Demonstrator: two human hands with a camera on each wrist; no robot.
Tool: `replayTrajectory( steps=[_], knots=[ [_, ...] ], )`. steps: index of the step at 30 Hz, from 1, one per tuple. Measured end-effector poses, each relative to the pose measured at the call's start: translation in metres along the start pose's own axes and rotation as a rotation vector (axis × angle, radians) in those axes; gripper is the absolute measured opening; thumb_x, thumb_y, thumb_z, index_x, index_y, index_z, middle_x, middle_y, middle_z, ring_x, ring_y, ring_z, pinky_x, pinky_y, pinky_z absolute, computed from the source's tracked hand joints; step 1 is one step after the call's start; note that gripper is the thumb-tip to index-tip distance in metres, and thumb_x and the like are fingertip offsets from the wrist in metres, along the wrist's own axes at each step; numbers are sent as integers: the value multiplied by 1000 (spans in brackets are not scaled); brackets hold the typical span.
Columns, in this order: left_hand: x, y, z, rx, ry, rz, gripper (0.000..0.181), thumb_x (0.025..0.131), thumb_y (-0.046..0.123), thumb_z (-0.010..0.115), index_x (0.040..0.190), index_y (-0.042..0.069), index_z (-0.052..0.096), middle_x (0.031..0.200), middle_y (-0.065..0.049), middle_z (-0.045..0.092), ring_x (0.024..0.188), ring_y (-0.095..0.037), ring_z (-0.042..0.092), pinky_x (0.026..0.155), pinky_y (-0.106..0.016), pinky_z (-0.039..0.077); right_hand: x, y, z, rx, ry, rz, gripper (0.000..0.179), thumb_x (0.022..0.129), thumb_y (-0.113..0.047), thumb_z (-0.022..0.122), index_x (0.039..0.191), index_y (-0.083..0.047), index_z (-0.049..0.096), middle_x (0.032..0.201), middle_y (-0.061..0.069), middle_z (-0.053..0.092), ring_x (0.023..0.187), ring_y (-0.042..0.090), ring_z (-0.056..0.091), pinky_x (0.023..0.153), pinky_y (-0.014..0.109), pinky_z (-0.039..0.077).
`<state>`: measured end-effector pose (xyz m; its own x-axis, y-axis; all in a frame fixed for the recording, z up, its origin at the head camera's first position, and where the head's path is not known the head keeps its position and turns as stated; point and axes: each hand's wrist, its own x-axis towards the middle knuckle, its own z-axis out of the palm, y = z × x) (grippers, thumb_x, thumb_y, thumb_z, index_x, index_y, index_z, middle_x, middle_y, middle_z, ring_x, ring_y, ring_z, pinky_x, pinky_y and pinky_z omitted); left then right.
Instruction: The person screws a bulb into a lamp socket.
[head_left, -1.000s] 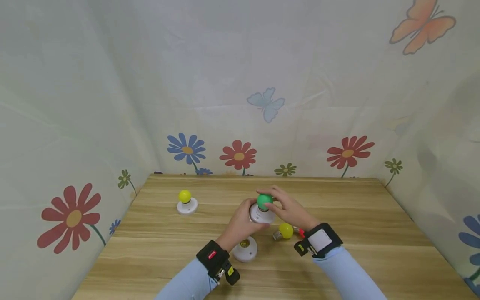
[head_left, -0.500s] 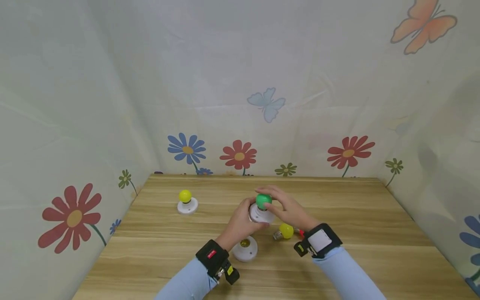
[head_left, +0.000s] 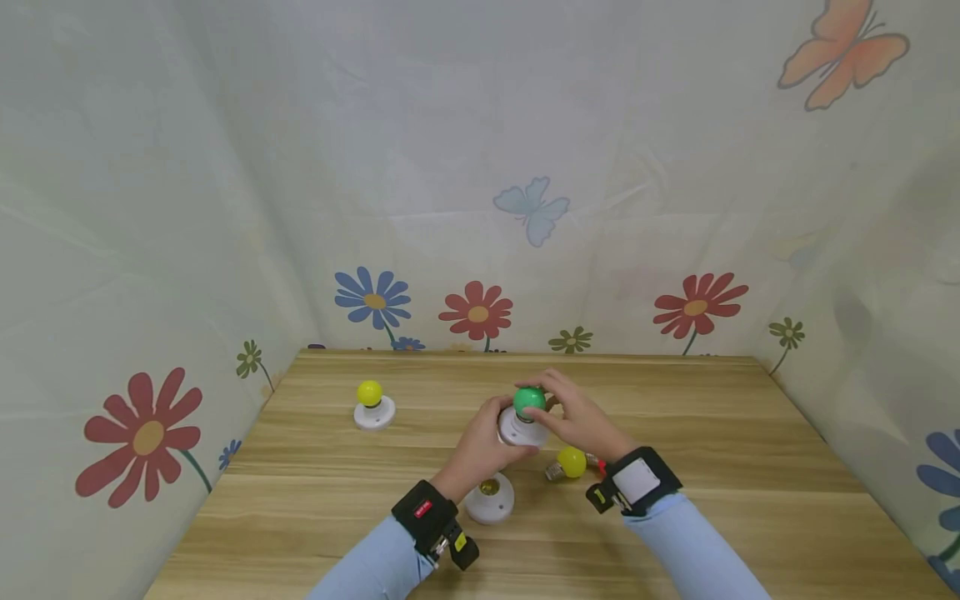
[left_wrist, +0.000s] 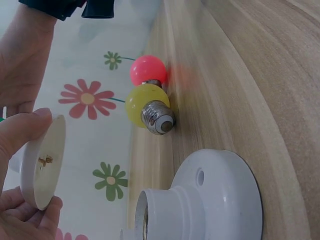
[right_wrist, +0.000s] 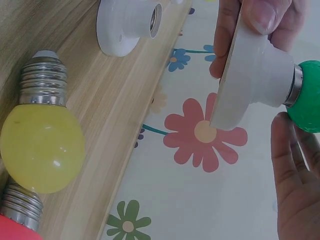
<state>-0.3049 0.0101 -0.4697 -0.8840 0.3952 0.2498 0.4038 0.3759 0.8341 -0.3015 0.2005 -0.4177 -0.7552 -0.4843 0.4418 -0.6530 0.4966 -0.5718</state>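
My left hand (head_left: 482, 446) grips a white round lamp holder (right_wrist: 245, 75) by its base, held up off the table. A green light bulb (head_left: 529, 402) sits in its socket, with a thin band of metal showing at the neck in the right wrist view. My right hand (head_left: 581, 417) pinches the green bulb between thumb and fingers. Below the left hand, a second lamp holder (head_left: 491, 500) stands on the table with an open socket. Beside it lie a yellow bulb (left_wrist: 145, 102) and a red bulb (left_wrist: 148, 70).
At the back left of the wooden table (head_left: 300, 517), another lamp holder (head_left: 374, 414) stands with a yellow bulb (head_left: 370, 393) in it. A white curtain (head_left: 420, 125) printed with flowers and butterflies surrounds the table on the back and sides.
The right hand's fingers have shifted slightly around the green bulb. The left hand keeps the lamp holder in almost the same place.
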Motion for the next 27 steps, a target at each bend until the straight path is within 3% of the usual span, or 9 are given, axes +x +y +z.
replayTrajectory(
  steps=[5,9,12,15,23,27],
  knots=[
    [-1,1,0,-5,-4,-10,76,77,30,82,139,13,41,131,-4,52,118,-22,54,101,-44,47,1,0,2,-50,38,-6,41,88,-23,71,126,-12,59,115,3,56,97,15,54,78,38,56],
    [-1,1,0,-5,0,-9,78,77,30,82,140,12,41,133,-5,52,120,-22,54,103,-44,46,-2,0,0,-26,10,-30,47,93,-21,64,138,-17,50,133,5,53,114,23,55,90,47,53],
    [-1,1,0,-6,5,-6,78,77,31,82,140,11,40,133,-6,52,120,-23,54,103,-44,46,-3,0,-1,17,-33,-41,49,97,-18,58,145,-22,45,146,7,46,131,30,46,101,57,44],
    [-1,0,0,-7,8,-4,78,77,31,82,139,10,40,133,-7,52,119,-23,54,103,-44,46,-4,-1,-2,43,-67,-38,48,98,-17,55,145,-24,45,149,7,44,137,33,40,105,62,37],
    [0,-2,0,-3,5,4,77,77,31,82,138,9,41,132,-7,52,118,-22,54,102,-43,46,-5,-1,-3,67,-83,-7,45,98,-17,55,142,-21,48,144,7,50,133,31,45,105,57,40],
    [-1,-2,1,-4,-3,-7,77,77,32,82,139,11,41,132,-6,52,119,-22,54,102,-43,47,-4,-2,-2,32,-38,18,40,95,-21,61,135,-19,55,128,3,57,113,20,55,95,44,51]
  ],
)
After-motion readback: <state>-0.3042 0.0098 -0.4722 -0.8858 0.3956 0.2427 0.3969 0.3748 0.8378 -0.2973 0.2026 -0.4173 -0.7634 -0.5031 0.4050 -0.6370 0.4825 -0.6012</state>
